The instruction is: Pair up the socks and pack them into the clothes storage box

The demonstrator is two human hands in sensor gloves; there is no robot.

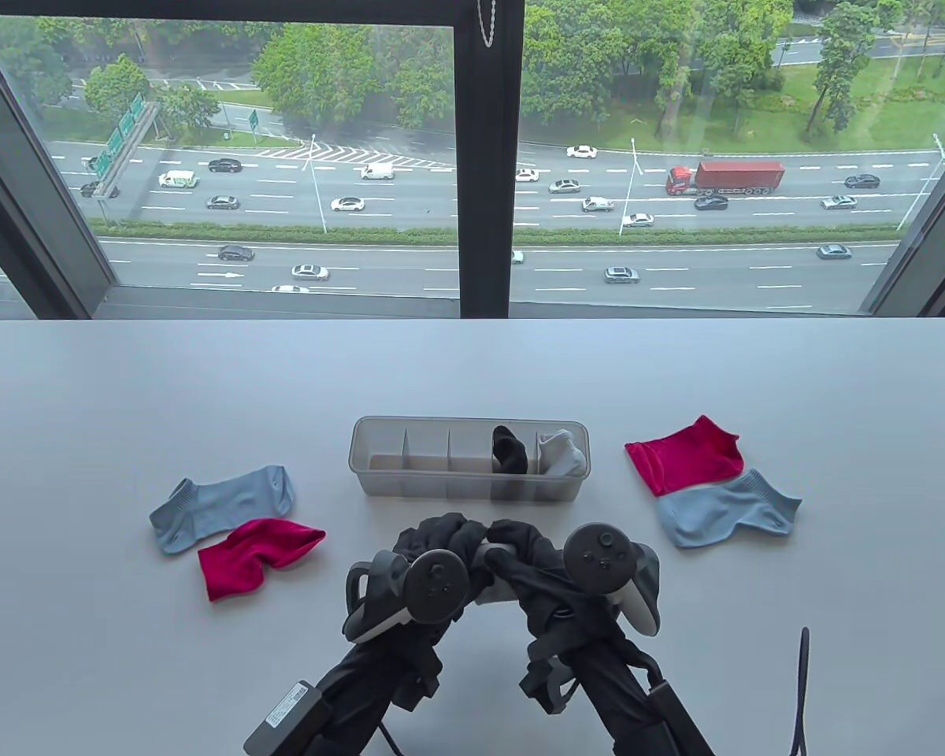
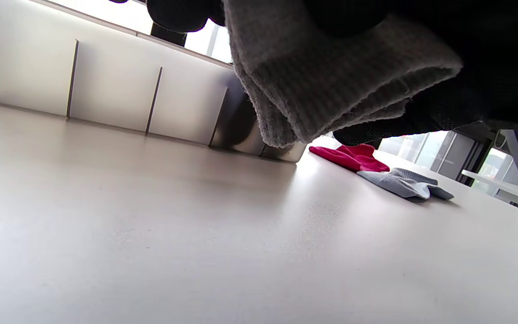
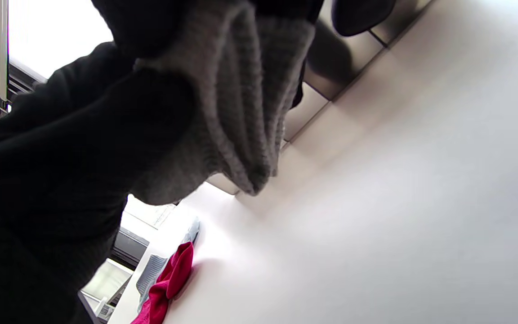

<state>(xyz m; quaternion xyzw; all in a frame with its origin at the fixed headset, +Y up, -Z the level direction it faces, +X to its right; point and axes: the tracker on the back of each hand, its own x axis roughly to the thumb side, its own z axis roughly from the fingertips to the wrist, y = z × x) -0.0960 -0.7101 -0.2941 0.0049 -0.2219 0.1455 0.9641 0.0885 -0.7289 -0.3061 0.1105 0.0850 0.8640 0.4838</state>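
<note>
left hand (image 1: 433, 551): fingers curled round one end of a folded grey sock bundle (image 2: 331, 81), held just off the table (image 1: 126, 669)
right hand (image 1: 531, 555): fingers curled round the other end of the same bundle; the two hands meet over it, just in front of the box (image 1: 378, 472)
risk, bundle: the layers look loosely stacked in the wrist views; if either grip eases the fold could spring apart and the pair would need remaking
risk, box: it looks light, so pushing the bundle down into a slot one-handed may slide or tip it
box slots: black pair (image 1: 509, 450) and pale grey pair (image 1: 561, 453) fill the two on the right; three on the left are free
left of box: blue sock (image 1: 220, 505) with red sock (image 1: 256, 555) overlapping its corner
right of box: red one (image 1: 685, 455) overlapping blue one (image 1: 724, 510); mates lie well apart, so a mismatch is possible
</note>
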